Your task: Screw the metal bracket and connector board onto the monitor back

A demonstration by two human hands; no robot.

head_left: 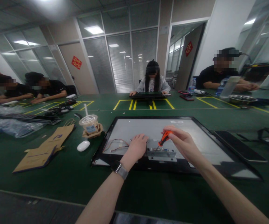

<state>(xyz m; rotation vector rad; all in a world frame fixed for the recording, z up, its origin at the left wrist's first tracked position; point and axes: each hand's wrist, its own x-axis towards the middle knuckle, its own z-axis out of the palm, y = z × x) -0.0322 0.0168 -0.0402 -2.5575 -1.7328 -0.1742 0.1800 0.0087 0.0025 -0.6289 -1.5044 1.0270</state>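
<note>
A flat display panel [148, 126] with a grey-white back and black frame lies on the green table in front of me. My right hand [183, 141] grips a small orange and black screwdriver [165, 137], tilted with its tip down at a metal bracket [162, 155] near the panel's front edge. Whether the tip sits in a screw is too small to tell. Fingers stretched out, my left hand [137, 145] rests on the panel just left of the bracket. Thin wires [118, 141] run across the panel beside that hand.
Left of the panel are a white mouse [83, 146], a drink cup [90, 124] in a cardboard holder and a brown paper bag [43, 149]. A dark flat slab [238, 145] lies to the right. Several people sit around the table, one directly opposite [151, 81].
</note>
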